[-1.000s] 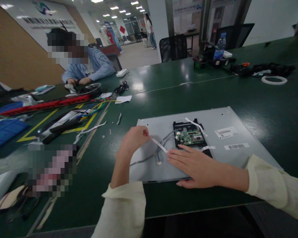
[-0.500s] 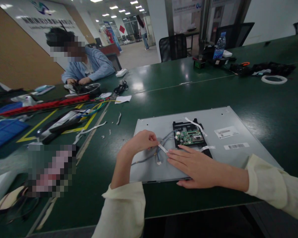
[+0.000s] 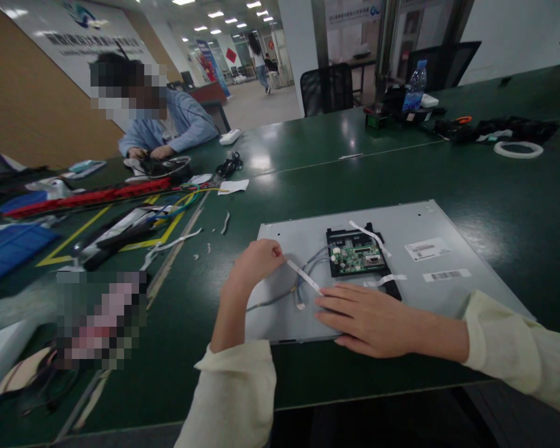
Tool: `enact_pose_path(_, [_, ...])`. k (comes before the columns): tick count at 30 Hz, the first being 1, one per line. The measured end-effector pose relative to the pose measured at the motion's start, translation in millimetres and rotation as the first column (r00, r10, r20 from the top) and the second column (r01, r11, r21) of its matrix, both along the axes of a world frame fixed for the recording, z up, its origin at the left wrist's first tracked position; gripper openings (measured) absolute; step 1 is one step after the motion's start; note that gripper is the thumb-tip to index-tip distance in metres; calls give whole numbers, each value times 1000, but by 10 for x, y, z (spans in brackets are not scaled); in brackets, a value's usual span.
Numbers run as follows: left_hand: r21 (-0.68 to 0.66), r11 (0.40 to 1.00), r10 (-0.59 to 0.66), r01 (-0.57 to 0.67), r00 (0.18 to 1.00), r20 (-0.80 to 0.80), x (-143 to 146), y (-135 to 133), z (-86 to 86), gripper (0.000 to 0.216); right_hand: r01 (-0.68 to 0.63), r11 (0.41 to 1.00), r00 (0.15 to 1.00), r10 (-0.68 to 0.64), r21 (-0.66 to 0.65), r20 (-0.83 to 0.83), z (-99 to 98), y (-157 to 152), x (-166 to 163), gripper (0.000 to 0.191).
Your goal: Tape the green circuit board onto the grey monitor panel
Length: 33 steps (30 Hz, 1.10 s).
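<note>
Spanning most of the view, the green table (image 3: 378,180) carries the items noted. A grey flat panel (image 3: 452,292) lies on it near the front edge. Right hand (image 3: 371,318): palm down over the panel's near part, fingers extended and close together, gripping nothing, their tips at the right end of a white strip (image 3: 303,275). Left hand (image 3: 259,261): over the panel's left side, fingers curled and closed in a pinch on the strip's left end. A black bracket (image 3: 392,289) sits on the panel just beyond the right fingers, bearing a green circuit board (image 3: 350,259). Grey cables (image 3: 273,300) run leftward from the bracket, crossed by the strip. The strip itself slants between the two sets of fingers; whether its middle touches the panel cannot be told
</note>
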<state>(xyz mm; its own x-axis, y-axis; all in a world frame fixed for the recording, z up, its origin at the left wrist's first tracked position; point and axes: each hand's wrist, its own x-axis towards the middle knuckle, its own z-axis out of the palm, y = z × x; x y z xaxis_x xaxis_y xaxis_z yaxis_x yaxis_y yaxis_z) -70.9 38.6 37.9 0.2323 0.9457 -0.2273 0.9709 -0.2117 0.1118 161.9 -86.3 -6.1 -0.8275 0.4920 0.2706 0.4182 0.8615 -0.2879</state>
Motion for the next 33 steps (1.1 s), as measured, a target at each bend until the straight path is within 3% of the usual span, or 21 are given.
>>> enact_pose_path(8, [164,982,92,-91,996,2,2,-19,0,23,110,992,993,-113,68,37,-16,84,3,43])
enact_pose_path(17, [124,988,94,-94,996,3,112,-87,45,27,363,920,925,-375,146,63,-134,532,189,45])
enact_pose_path(23, [58,998,29,-35,994,101,174,-116,-14,37,580,787,799,-600,210,46,-272,918,515,46])
enact_pose_path(33, [122,992,-18,18,1000,-7,220,-146,-189,35,813,513,518,-853,274,61,-475,1325,1060,47])
